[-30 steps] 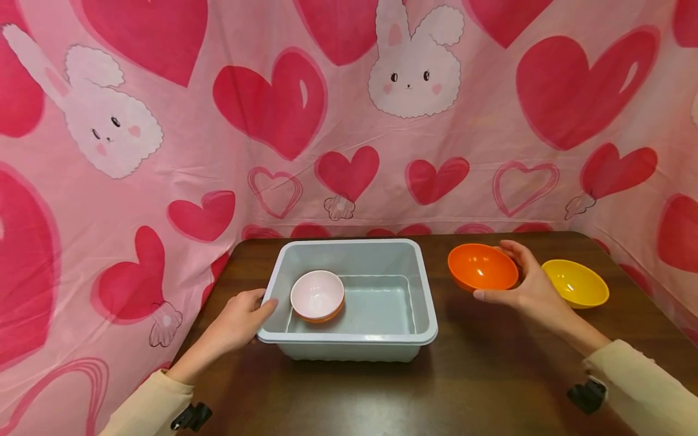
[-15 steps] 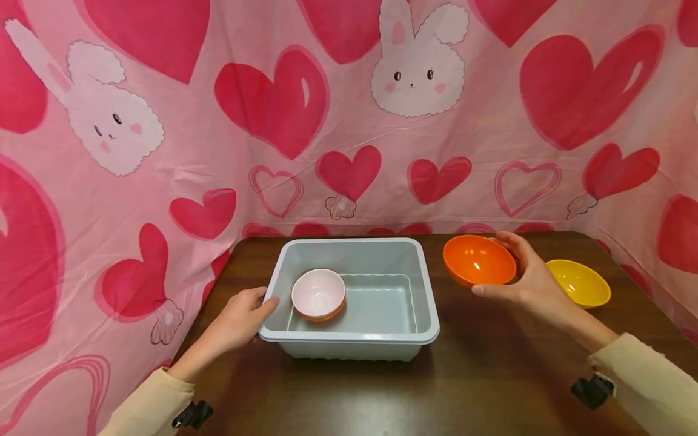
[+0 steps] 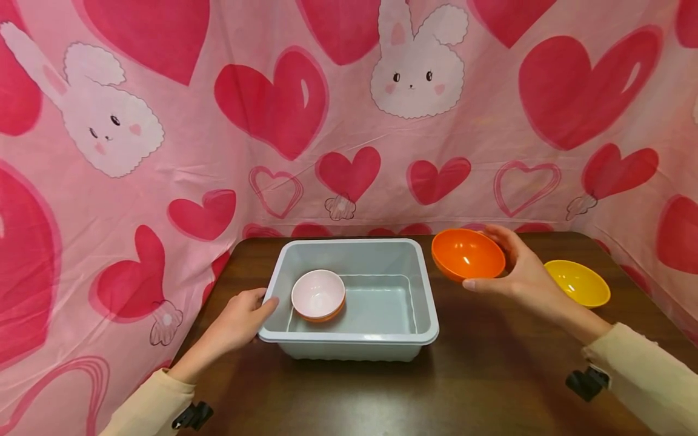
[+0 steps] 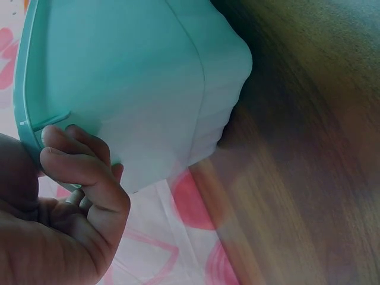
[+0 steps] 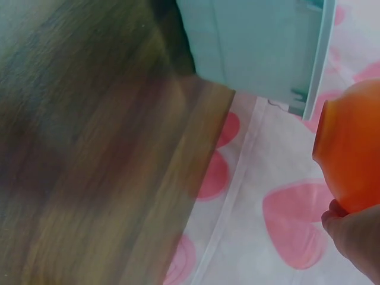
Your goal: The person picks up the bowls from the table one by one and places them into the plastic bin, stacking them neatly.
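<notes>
Holding an Orange Bowl Beside the Tub

Pinching the orange bowl (image 3: pixel 468 254) by its rim, the right hand (image 3: pixel 518 275) has its thumb along the near edge and its fingers curled round the far side, so the grip is clenched on the bowl. The bowl is tilted, clear of the tabletop (image 3: pixel 491 369), just beside the right wall of the grey tub (image 3: pixel 431 303). The right wrist view shows the bowl's rounded underside (image 5: pixel 350 154) free below the fingertips. It looks like a light, stiff plastic bowl with a smooth, glossy surface, likely a little slippery; the rim, thumb opposite fingers, seems the sound place to take hold.

The left hand (image 3: pixel 240 321) grips the tub's near left corner, fingers curled under the lip and thumb on the rim (image 4: pixel 77 160). Inside the tub, at its left, sits a pink bowl (image 3: pixel 318 295) nested in another orange one. A yellow bowl (image 3: pixel 577 283) rests on the tabletop, right of the right hand.
</notes>
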